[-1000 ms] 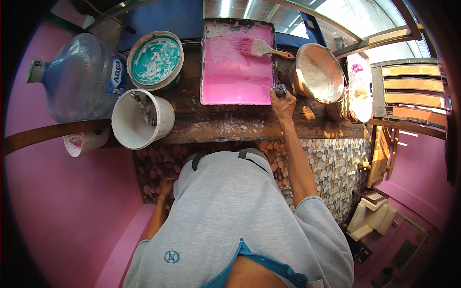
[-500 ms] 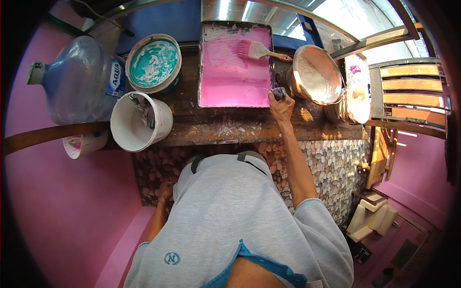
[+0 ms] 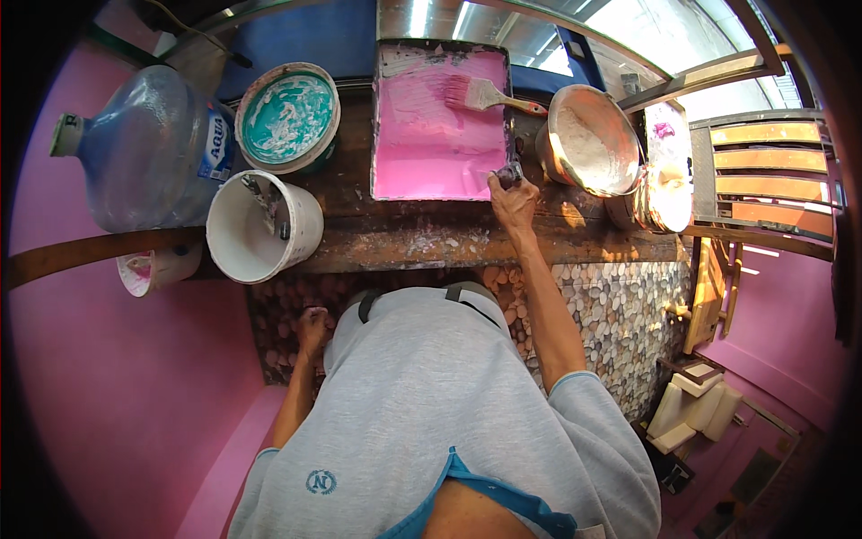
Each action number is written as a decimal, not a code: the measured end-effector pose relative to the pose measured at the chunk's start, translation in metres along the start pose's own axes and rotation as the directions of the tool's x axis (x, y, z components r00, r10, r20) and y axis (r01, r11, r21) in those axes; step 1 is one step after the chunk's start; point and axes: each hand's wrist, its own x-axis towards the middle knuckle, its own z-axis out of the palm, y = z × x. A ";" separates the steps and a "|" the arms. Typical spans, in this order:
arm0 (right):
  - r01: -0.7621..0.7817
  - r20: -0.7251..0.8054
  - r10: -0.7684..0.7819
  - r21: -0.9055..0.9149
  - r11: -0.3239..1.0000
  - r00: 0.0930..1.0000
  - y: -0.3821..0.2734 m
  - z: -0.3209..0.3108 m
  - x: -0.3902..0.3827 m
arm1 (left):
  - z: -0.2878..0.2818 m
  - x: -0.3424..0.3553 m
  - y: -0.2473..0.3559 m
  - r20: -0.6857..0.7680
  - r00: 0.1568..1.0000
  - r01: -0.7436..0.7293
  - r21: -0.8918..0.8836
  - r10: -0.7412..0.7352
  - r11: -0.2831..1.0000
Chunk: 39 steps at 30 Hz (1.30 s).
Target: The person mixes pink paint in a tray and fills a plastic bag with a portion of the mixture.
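Note:
A rectangular paint tray with a dark rim holds pink paint. Across its far right part lies a flat paintbrush, its bristles in the pink and its handle over the rim. At the tray's near right corner my right hand is closed around a small dark-handled tool; the tool's working end is hidden or too small to name. My left hand hangs low beside my body, fingers curled, a pinkish patch at the fingertips; I cannot make out whether it holds something.
Left of the tray are a tub with a teal lid, a white bucket with tools inside and a large clear water jug. A bucket with dried paint stands right, near a wooden-slatted rack. The wooden bench's edge is nearest me.
My right hand has shifted slightly left with the dark-handled tool, over the tray's near right corner, where the pink paint is disturbed. My left hand has risen and turned a little.

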 end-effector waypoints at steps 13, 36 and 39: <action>0.043 0.024 -0.044 0.043 0.998 0.999 -0.022 0.024 -0.004 | -0.032 -0.028 -0.057 -0.118 0.973 0.212 0.125 -0.198 0.969; -0.399 0.041 0.406 0.300 0.867 0.913 0.022 0.004 -0.012 | 0.138 0.213 0.346 0.424 0.841 -0.072 -0.528 0.337 0.846; -0.245 -0.030 0.280 0.400 0.883 0.959 0.020 -0.002 -0.007 | 0.141 0.230 0.346 0.539 0.803 0.065 -0.502 0.253 0.862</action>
